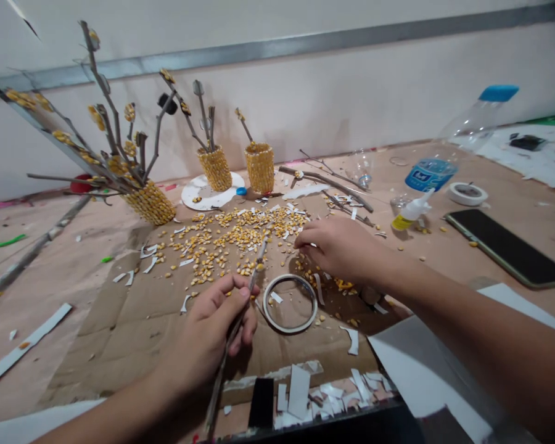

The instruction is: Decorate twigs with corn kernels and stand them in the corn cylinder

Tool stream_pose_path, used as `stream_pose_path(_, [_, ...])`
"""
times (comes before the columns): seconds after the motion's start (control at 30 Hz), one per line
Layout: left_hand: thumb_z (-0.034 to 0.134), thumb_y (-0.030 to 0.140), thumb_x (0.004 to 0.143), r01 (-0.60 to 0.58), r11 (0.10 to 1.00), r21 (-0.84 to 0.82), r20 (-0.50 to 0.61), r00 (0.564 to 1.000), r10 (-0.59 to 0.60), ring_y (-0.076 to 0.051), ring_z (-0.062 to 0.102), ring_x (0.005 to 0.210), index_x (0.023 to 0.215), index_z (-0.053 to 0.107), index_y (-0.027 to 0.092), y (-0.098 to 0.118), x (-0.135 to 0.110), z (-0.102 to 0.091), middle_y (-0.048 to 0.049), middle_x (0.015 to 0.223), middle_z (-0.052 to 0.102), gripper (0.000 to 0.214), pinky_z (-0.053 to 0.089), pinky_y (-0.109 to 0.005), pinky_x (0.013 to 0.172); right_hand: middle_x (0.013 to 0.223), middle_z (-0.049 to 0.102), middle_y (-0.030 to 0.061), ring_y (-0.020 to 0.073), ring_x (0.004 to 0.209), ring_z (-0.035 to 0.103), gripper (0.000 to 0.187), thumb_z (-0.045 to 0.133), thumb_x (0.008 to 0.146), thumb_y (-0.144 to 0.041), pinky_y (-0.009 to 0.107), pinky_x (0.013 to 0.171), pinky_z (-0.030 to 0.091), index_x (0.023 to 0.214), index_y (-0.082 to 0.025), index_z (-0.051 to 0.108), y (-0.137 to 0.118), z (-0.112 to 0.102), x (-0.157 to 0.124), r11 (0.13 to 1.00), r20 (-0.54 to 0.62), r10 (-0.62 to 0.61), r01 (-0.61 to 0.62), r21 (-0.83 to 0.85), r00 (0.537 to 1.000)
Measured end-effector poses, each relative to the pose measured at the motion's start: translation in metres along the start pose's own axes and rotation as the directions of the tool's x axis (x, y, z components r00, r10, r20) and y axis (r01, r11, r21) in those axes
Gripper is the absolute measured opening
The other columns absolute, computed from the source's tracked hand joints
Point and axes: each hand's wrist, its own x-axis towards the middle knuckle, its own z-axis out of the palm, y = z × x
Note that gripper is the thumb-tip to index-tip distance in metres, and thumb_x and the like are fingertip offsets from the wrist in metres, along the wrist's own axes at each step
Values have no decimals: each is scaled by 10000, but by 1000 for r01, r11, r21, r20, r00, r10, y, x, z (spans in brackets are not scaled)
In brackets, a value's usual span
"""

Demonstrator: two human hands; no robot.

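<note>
My left hand is closed around a thin twig, which slants up and away with a kernel or two stuck along it. Low over the scattered corn kernels, my right hand has its fingers curled and bunched together; whatever is between the fingertips is hidden. Between the hands a roll of tape lies flat on the cardboard. Behind are kernel-covered cups, one leaning at the left and full of twigs, another on a white disc, and a third holding one twig.
On the right are a small glue bottle, a plastic bottle with a blue cap, a white tape roll and a phone. Loose branches lie behind my right hand. Paper scraps cover the near edge.
</note>
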Motion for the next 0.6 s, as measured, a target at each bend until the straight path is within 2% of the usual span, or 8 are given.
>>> stream_pose_path(0.07, [652, 493, 987, 5, 1000, -8, 1, 1000, -5, -48, 343, 354, 1000, 616, 199, -2, 0, -1, 63, 509, 616, 296, 264, -120, 369, 975, 798, 66, 191, 789, 648, 247, 609, 925, -95, 315, 670, 358, 980, -217, 817, 0, -1, 1, 997, 112, 37, -29, -73, 993])
stream_pose_path(0.23, [635, 476, 1004, -3, 1000, 9, 25, 1000, 3, -49, 331, 368, 1011, 657, 198, -4, 1, -2, 65, 520, 601, 279, 289, -130, 389, 1003, 805, 81, 214, 815, 671, 201, 623, 968, -190, 329, 648, 327, 959, -215, 822, -1, 3, 5, 987, 232, 87, -53, -150, 969])
stream_pose_path(0.47, [630, 437, 1015, -11, 1000, -3, 1, 1000, 11, -44, 298, 386, 977, 698, 177, -4, -1, 0, 53, 511, 579, 271, 230, -137, 400, 963, 789, 146, 240, 789, 675, 155, 630, 959, -146, 337, 658, 344, 932, -162, 781, -2, 7, 7, 988, 253, 122, -94, -119, 960])
stream_pose_path(0.6, [651, 454, 1010, -37, 999, -31, 18, 999, 37, -45, 288, 392, 999, 703, 177, -7, -1, -1, 67, 506, 550, 282, 254, -141, 414, 892, 777, 103, 223, 779, 666, 102, 666, 957, -172, 314, 645, 367, 893, -182, 745, -8, 1, 6, 986, 259, 167, -166, -26, 951])
